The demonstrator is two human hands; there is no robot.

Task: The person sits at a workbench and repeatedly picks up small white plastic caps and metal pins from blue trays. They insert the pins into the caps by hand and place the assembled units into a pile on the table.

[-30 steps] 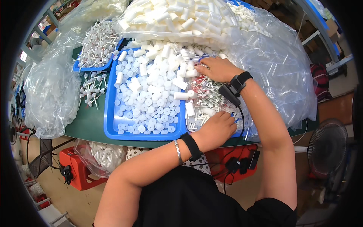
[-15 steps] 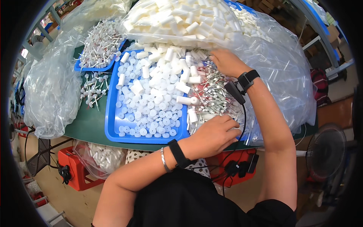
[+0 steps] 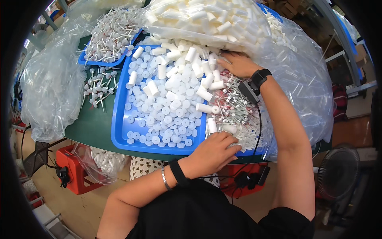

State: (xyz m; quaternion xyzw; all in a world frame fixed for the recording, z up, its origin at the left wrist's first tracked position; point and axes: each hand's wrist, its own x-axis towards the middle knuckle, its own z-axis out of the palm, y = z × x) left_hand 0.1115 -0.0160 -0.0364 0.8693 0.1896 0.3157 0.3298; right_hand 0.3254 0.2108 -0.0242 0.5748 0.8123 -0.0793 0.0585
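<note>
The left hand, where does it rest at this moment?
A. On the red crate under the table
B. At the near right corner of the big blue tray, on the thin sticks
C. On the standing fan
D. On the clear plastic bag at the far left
B: the left hand lies at the near right corner of the big blue tray, its fingers on the thin sticks.

- A big clear plastic bag (image 3: 199,18) stuffed with white tubes lies along the table's far edge, bulging over the blue tray.
- A crumpled clear plastic bag (image 3: 51,83), mostly slack, sits at the table's left end.
- More clear plastic sheeting (image 3: 302,83) billows on the right, beside the forearm.
- A small clear bag of white pieces (image 3: 101,161) hangs below the table's near edge, next to a red box.
</note>
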